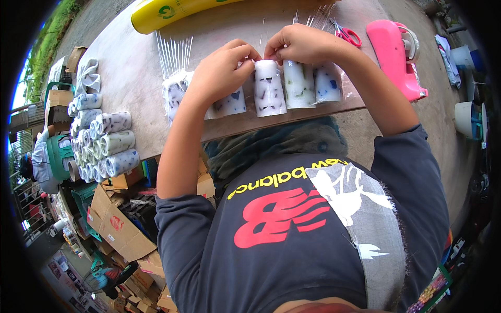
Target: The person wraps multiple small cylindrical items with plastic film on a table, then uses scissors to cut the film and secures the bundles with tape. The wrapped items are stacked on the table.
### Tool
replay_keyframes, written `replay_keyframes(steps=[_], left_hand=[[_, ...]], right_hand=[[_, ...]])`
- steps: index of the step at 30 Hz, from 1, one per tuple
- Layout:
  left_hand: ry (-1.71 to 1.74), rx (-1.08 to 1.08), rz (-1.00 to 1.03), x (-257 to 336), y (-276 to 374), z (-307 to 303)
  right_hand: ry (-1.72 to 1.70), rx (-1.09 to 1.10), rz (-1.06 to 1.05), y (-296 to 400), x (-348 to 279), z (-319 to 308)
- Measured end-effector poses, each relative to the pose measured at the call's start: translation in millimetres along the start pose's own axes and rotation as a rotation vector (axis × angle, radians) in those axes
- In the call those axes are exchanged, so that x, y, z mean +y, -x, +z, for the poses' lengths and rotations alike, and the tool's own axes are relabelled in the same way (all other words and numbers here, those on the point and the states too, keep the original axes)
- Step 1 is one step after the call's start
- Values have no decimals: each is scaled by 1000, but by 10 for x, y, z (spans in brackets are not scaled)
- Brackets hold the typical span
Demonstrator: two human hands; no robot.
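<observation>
My left hand (pixel 227 68) has its thumb and forefinger pinched at the top end of a white cylinder with dark patches (pixel 270 92). At that same end, my right hand (pixel 301 44) bends its fingers inward, seemingly pinching thin clear plastic film (pixel 172 54), part of which fans out pleated beyond the row. Beneath my right hand lie a green-flecked white cylinder (pixel 299 88) and a blue-flecked one (pixel 328 87). Beside my left forearm are another blue-flecked cylinder (pixel 231 103) and a dark-flecked, film-wrapped one (pixel 173 96). The fingertips' exact hold is partly hidden.
A pink tape dispenser (pixel 389 51) and red-handled scissors (pixel 348 35) lie at the right of the table (pixel 133 58). A yellow roll (pixel 176 13) lies across the far side. Many flecked cylinders (pixel 117 143) are stacked left, near a white cloth (pixel 89 76). Cardboard boxes (pixel 121 225) stand below.
</observation>
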State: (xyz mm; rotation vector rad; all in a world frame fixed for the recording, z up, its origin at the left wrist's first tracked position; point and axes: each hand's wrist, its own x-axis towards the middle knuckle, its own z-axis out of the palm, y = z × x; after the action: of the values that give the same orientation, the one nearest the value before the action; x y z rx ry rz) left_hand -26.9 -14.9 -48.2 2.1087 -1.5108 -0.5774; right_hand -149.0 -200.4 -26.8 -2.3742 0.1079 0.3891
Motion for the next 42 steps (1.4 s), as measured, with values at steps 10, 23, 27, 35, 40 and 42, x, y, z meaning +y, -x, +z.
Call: replay_keyframes(steps=[10, 23, 27, 35, 40, 42], left_hand=[[-167, 132, 215, 62, 49, -126], [244, -84, -105, 575, -483, 227], [385, 2, -142, 323, -512, 354], [296, 19, -219, 354, -525, 363], [208, -70, -241, 465, -508, 297], [159, -48, -154, 463, -500, 294]], right_hand=[[-94, 266, 128, 622, 514, 78], [-759, 442, 40, 483, 638, 186], [-455, 729, -45, 475, 636, 306], [-173, 630, 101, 536, 605, 165], [-236, 431, 186, 512, 748, 115], [-200, 410, 198, 516, 778, 114]])
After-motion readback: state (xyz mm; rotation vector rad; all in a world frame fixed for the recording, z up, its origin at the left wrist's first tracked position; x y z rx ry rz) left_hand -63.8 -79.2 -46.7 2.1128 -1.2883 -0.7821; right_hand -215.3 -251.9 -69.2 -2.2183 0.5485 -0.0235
